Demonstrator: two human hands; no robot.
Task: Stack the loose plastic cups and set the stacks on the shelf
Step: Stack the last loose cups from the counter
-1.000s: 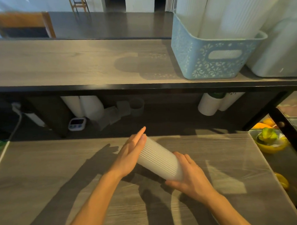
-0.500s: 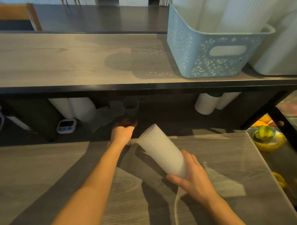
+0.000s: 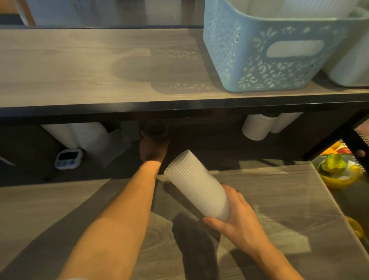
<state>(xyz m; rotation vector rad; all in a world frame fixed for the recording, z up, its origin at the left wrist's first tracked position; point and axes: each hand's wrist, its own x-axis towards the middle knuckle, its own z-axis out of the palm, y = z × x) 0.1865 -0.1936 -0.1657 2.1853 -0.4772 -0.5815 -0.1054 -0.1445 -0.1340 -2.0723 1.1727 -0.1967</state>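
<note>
The right hand (image 3: 236, 219) grips the base of a ribbed cup stack (image 3: 196, 184), held tilted above the counter (image 3: 286, 199), mouth toward the left forearm. The left hand (image 3: 153, 148) reaches into the dark space under the shelf (image 3: 93, 69), at a loose cup (image 3: 157, 130); its fingers are shadowed, so its grip cannot be told.

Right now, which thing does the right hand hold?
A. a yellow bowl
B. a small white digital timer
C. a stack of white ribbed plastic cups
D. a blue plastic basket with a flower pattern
C: the right hand grips the base of the tilted stack of white ribbed plastic cups above the grey wooden counter.
</note>
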